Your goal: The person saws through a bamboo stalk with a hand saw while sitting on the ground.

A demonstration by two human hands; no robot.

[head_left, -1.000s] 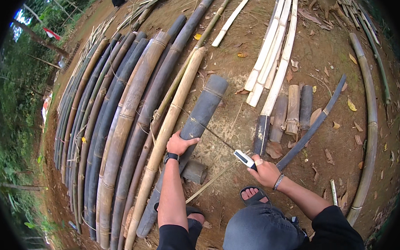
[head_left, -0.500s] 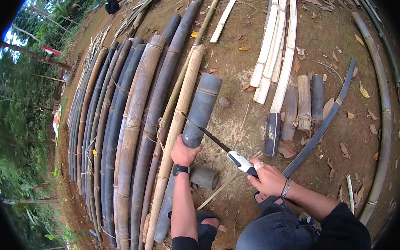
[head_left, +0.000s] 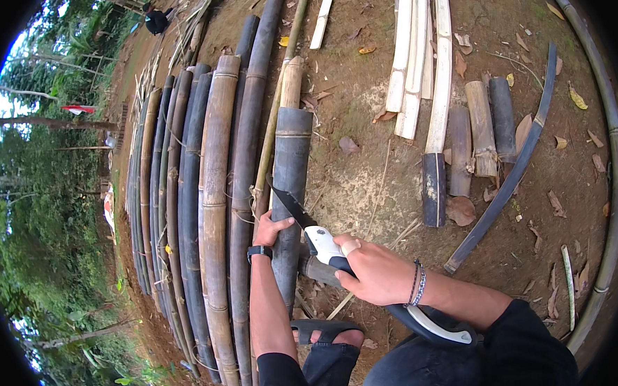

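"Logging the step in hand: what do you read?"

"Sawing across the dark bamboo pole (head_left: 290,159), in my judgement. The saw (head_left: 319,240) has its blade (head_left: 293,206) slanted over the pole, on the near side of a pale node ring, with the tip just past the pole's left edge."

"Position of the pole?"

"In front of the person, one end pointing away, the near part running down beside the left forearm. It overlaps a pale pole (head_left: 291,82) in this view; whether the two touch, I cannot tell. A short bamboo section (head_left: 322,270) lies on the ground (head_left: 350,184) just right of it."

"Fingers?"

"Left hand (head_left: 272,228): gripping the pole from its left side, thumb laid across the top close to the blade. Right hand (head_left: 377,268): clenched around the saw's black-and-white handle."

"Depth of cut?"

"Not readable; the blade covers the line. I would not call the piece severed, since the pole looks continuous on both sides of the blade."

"Then what does the next move call for?"

"Probably a level pull of the right hand along the same line, light pressure, with the left hand bracing the pole against roll. I would set that thumb farther from the teeth first: if the blade skips toward the person, the thumb is the nearest thing."
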